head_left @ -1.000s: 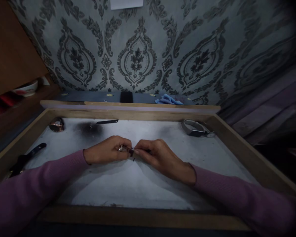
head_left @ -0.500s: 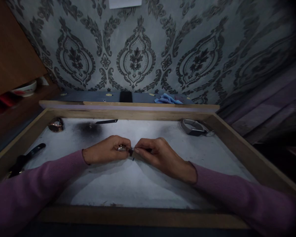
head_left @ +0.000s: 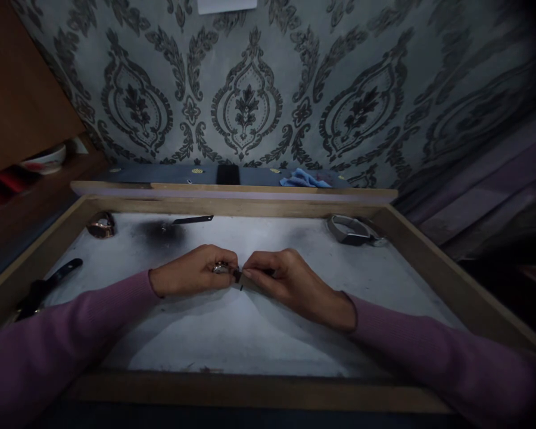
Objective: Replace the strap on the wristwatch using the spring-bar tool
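My left hand point(head_left: 201, 271) is closed around a small shiny wristwatch point(head_left: 222, 269), whose round case shows between thumb and forefinger. Close beside it, my right hand point(head_left: 283, 277) pinches a dark watch strap point(head_left: 238, 276) at the case's right end. Fingers cover most of the strap, and I cannot tell whether it is joined to the case. Both hands are just over the white board. Behind them lies a loose dark strap point(head_left: 193, 220). A black-strapped watch point(head_left: 49, 285) is at the left, partly hidden by my left sleeve.
A wooden rim point(head_left: 232, 207) surrounds the white board point(head_left: 250, 339). In its back left corner sits a rose-gold watch point(head_left: 102, 226); a grey watch point(head_left: 349, 230) is at the back right. Beyond the rim are a blue cloth point(head_left: 304, 178) and a black flat object point(head_left: 228, 175).
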Action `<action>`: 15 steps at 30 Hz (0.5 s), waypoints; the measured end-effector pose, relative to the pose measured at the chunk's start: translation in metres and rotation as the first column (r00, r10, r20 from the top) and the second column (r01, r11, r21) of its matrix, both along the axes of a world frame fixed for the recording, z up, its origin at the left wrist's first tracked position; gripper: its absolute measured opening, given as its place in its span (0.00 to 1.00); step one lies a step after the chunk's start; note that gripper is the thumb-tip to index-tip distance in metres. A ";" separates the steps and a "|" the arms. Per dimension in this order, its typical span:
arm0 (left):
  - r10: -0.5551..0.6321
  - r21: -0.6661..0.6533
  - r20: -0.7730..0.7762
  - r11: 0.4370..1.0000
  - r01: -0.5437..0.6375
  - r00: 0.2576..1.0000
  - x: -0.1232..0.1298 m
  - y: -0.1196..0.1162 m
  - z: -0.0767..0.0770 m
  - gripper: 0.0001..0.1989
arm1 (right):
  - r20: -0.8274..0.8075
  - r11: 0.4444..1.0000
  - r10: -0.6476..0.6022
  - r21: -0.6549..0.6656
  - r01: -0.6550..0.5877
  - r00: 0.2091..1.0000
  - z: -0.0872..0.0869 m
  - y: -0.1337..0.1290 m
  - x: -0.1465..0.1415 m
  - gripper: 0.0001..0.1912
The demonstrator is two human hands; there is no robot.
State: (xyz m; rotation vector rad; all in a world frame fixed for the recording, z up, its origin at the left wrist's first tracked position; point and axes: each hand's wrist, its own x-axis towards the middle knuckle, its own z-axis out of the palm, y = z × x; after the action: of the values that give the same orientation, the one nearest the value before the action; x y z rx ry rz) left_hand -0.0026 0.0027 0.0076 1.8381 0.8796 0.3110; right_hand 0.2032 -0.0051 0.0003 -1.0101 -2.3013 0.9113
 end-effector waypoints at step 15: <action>-0.040 0.065 -0.028 0.997 0.042 0.999 0.000 0.000 0.001 0.06 | 0.054 0.997 -0.025 0.070 0.022 0.998 -0.003 -0.002 -0.002 0.10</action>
State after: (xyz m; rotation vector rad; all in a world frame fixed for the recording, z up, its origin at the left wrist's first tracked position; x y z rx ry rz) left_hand -0.0025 0.0026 0.0089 1.9226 0.8575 0.2933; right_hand 0.2011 -0.0076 -0.0029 -1.0428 -2.3446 0.7974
